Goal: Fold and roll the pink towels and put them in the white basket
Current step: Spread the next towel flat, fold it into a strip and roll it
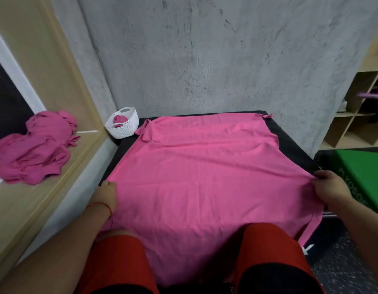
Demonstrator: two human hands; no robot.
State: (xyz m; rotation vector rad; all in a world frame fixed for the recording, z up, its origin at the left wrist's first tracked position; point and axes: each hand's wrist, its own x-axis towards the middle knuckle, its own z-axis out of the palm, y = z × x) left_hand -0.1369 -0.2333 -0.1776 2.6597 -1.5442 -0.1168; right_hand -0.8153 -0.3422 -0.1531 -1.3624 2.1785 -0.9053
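**Pink towel spread on black mat, both hands at its edges**

- Shorts (120, 262): red, smooth fabric, over both knees at the bottom of the view. The towel's near hem lies draped across them.
- Towel (194, 177): bright pink, thin and soft, one broad sheet opened flat. It has shallow creases, and its far left corner is folded over. It covers most of the mat.
- Mat (290, 141): black and flat, showing as a border along the towel's far and right sides.
- Basket (123, 125): white plastic in a woven pattern, oval, with cut-out handles. It stands at the mat's far left corner against the wall.
- Roll (119, 119): one pink towel rolled up, lying inside the basket.
- Pile (35, 149): crumpled pink towels heaped on the ledge, well left of the mat.
- Ledge (56, 187): pale wood with a smooth finish.
- Wall (205, 60): grey, rough, mottled concrete.
- Left hand (106, 193): knuckles up, fingers curled onto the towel's left edge and gripping it. A red string (101, 205) circles the wrist.
- Right hand (330, 187): pinches the towel's right edge, and creases fan from the grip.
- Box (364, 172): green, just right of the mat.
- Shelves (353, 124): pale wood cubbies at far right.
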